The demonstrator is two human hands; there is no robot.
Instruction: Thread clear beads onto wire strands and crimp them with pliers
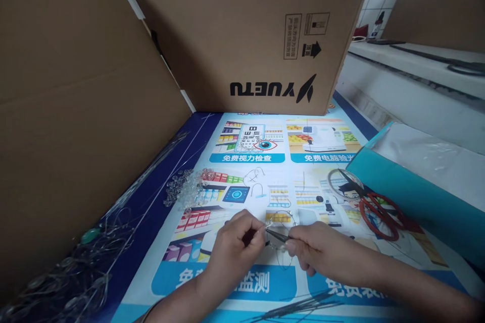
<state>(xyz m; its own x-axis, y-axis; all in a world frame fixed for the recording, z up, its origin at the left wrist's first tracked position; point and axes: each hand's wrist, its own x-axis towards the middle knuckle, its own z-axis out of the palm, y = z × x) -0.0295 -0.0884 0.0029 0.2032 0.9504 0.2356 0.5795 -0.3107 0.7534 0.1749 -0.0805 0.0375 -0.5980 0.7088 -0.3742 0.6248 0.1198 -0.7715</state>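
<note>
My left hand [241, 237] is closed in a pinch on a thin wire with small clear beads [269, 223]. From the right, my right hand [316, 247] grips a dark, narrow-tipped tool [278, 235], pliers or tweezers; its handle is hidden in the palm. The tip meets the wire right at my left fingertips. A loose loop of beaded wire [285, 264] hangs below and between the hands. Beyond them lies a heap of clear beads [189, 187], with some bent wire pieces [254, 176] nearby.
Red-handled scissors [382, 216] lie beside a teal box [413, 181] on the right. Straight dark wires [299, 305] rest at the near edge. Tangled wire pieces [87, 267] lie at left. Cardboard panels [242, 35] wall off the back and left of the printed tabletop.
</note>
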